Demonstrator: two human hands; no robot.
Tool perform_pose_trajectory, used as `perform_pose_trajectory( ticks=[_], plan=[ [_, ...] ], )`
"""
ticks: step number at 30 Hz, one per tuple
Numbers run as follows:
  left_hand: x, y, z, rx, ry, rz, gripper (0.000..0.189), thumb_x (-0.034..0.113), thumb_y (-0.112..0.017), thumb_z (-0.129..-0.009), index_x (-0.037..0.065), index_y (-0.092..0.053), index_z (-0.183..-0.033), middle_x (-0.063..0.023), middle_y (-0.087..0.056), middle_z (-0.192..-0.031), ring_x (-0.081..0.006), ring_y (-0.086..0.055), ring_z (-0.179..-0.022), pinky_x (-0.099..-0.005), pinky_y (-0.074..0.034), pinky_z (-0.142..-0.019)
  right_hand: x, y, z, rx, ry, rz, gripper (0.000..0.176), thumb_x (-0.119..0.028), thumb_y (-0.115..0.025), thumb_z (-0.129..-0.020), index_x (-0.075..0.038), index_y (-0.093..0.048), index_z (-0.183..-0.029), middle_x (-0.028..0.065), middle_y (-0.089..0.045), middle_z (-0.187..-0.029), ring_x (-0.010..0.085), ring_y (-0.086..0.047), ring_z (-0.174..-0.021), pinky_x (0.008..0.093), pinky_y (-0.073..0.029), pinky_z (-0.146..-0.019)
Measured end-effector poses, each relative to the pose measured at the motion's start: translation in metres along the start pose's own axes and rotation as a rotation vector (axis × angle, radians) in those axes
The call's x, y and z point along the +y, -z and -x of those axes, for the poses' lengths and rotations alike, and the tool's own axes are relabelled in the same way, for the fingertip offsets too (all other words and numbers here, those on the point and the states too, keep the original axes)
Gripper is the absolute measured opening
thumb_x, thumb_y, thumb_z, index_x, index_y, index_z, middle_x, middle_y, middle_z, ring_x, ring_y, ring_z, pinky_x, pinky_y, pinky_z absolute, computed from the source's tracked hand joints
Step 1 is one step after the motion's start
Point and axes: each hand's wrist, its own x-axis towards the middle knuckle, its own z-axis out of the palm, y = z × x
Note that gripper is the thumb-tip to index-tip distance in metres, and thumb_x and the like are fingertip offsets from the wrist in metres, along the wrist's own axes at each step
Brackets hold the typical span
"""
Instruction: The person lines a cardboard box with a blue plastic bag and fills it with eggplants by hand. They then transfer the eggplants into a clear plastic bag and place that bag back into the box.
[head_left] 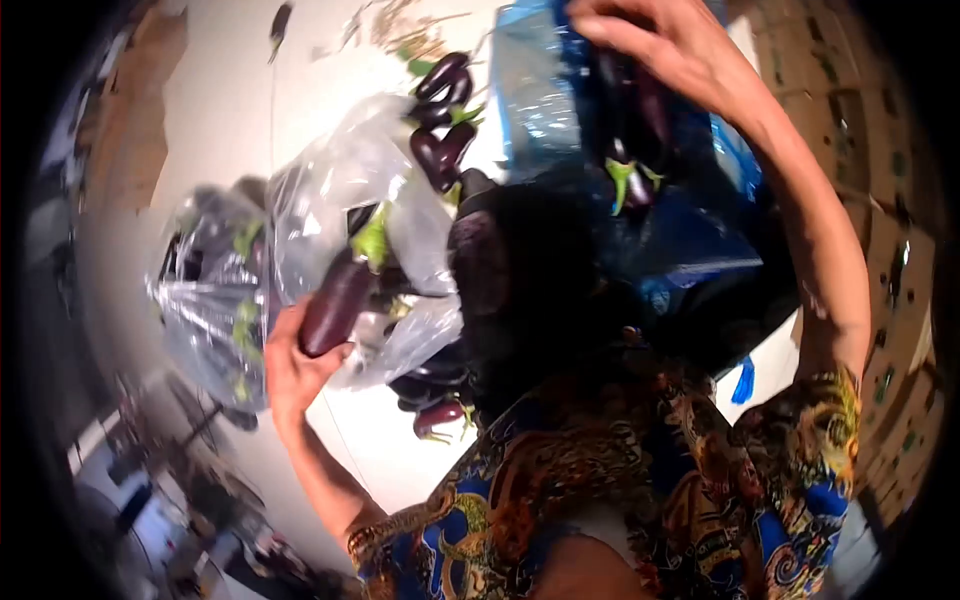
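Observation:
A dark purple eggplant (338,303) with a green cap is held by its blunt end in my left hand (300,362), its cap pointing up over an opened clear plastic bag (320,170). More eggplants are partly visible inside that bag. My right hand (660,45) is at the top, over the edge of a blue plastic bag (538,95); its fingers are pressed together at the rim, and what they pinch is too small to make out. Inside the blue bag lie long dark eggplants (640,110), one with a green cap facing me.
Left of the clear bag stands a closed clear bag (215,310) of eggplants. Small curved eggplants (443,120) lie between the bags, and others (440,415) near the front edge. One thin eggplant (281,25) is at the back. Cardboard boxes (840,110) line the right side.

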Motion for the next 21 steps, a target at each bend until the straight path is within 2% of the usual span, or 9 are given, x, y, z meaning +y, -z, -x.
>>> perform_pose_trajectory(
  ticks=[2,5,8,10,12,14,18,20,21],
  plan=[
    [0.030,0.018,-0.024,0.025,0.004,0.075,0.068,0.017,-0.080,-0.059,-0.002,-0.057,-0.120,-0.0173,-0.066,-0.096,-0.0266,-0.066,-0.088,-0.0344,-0.051,-0.080,-0.011,0.019,-0.003,0.067,0.191,-0.008,0.029,-0.024,-0.057,-0.091,0.004,-0.063,-0.100,0.0107,-0.063,-0.071,0.0167,-0.058,-0.058,0.0308,-0.048,-0.055],
    [0.061,0.046,-0.076,-0.311,-0.018,-0.257,0.060,0.030,-0.075,-0.063,0.002,-0.059,-0.114,-0.0184,-0.068,-0.087,-0.0314,-0.067,-0.082,-0.0374,-0.051,-0.074,-0.016,0.048,0.007,0.114,0.474,0.117,0.031,-0.023,-0.057,-0.090,0.006,-0.063,-0.100,0.0142,-0.065,-0.074,0.0192,-0.062,-0.060,0.0316,-0.049,-0.057],
    [0.064,0.058,-0.084,-0.427,0.163,-0.853,0.047,0.025,-0.074,-0.061,0.005,-0.061,-0.102,-0.0180,-0.067,-0.088,-0.0375,-0.064,-0.084,-0.0450,-0.050,-0.074,-0.020,0.077,0.039,-0.090,0.175,0.217,0.031,-0.022,-0.058,-0.090,0.007,-0.063,-0.100,0.0164,-0.066,-0.076,0.0215,-0.064,-0.062,0.0331,-0.051,-0.060],
    [0.063,0.072,-0.069,-0.321,0.186,-0.920,0.050,0.023,-0.075,-0.059,0.007,-0.061,-0.105,-0.0186,-0.067,-0.091,-0.0385,-0.063,-0.086,-0.0457,-0.050,-0.075,0.035,0.062,0.044,-0.079,0.024,0.138,0.030,-0.022,-0.058,-0.090,0.006,-0.062,-0.099,0.0165,-0.066,-0.076,0.0225,-0.065,-0.062,0.0338,-0.052,-0.062],
    [0.075,0.103,-0.050,-0.224,0.121,-0.706,0.058,0.020,-0.076,-0.057,0.006,-0.061,-0.112,-0.0184,-0.068,-0.092,-0.0340,-0.066,-0.083,-0.0410,-0.052,-0.076,0.049,0.058,0.046,-0.002,0.223,0.124,0.033,-0.026,-0.060,-0.089,0.005,-0.062,-0.100,0.0181,-0.065,-0.084,0.0250,-0.065,-0.074,0.0367,-0.052,-0.069],
    [0.118,0.123,-0.040,-0.279,0.146,-0.311,0.069,0.020,-0.078,-0.059,-0.003,-0.055,-0.120,-0.0140,-0.066,-0.089,-0.0166,-0.063,-0.082,-0.0292,-0.050,-0.076,0.048,0.047,0.041,0.143,0.457,0.139,0.036,-0.029,-0.062,-0.087,0.004,-0.061,-0.103,0.0192,-0.065,-0.093,0.0263,-0.065,-0.084,0.0383,-0.052,-0.075],
    [0.189,0.116,-0.065,-0.337,-0.333,-0.191,0.071,0.030,-0.079,-0.063,-0.007,-0.055,-0.118,-0.0151,-0.066,-0.091,-0.0199,-0.065,-0.083,-0.0315,-0.052,-0.076,0.000,0.005,0.033,0.304,0.822,0.159,0.068,-0.028,-0.081,-0.068,-0.005,-0.054,-0.126,0.0182,-0.060,-0.115,0.0293,-0.058,-0.107,0.0406,-0.048,-0.089],
    [0.222,0.097,-0.106,-0.430,-0.610,-0.266,0.075,0.035,-0.080,-0.063,-0.006,-0.054,-0.119,-0.0160,-0.066,-0.094,-0.0218,-0.065,-0.082,-0.0326,-0.052,-0.075,-0.015,-0.007,0.040,0.251,0.840,0.266,0.046,-0.018,-0.078,-0.067,-0.002,-0.057,-0.105,0.0169,-0.062,-0.100,0.0311,-0.061,-0.099,0.0411,-0.050,-0.083],
    [0.251,0.084,-0.118,-0.508,-0.532,-0.243,0.076,0.037,-0.080,-0.063,-0.006,-0.054,-0.120,-0.0164,-0.066,-0.096,-0.0224,-0.065,-0.085,-0.0329,-0.052,-0.077,-0.017,-0.013,0.042,0.208,0.820,0.276,0.038,-0.014,-0.076,-0.067,-0.001,-0.057,-0.097,0.0169,-0.063,-0.095,0.0321,-0.063,-0.096,0.0416,-0.051,-0.081]
  ],
)
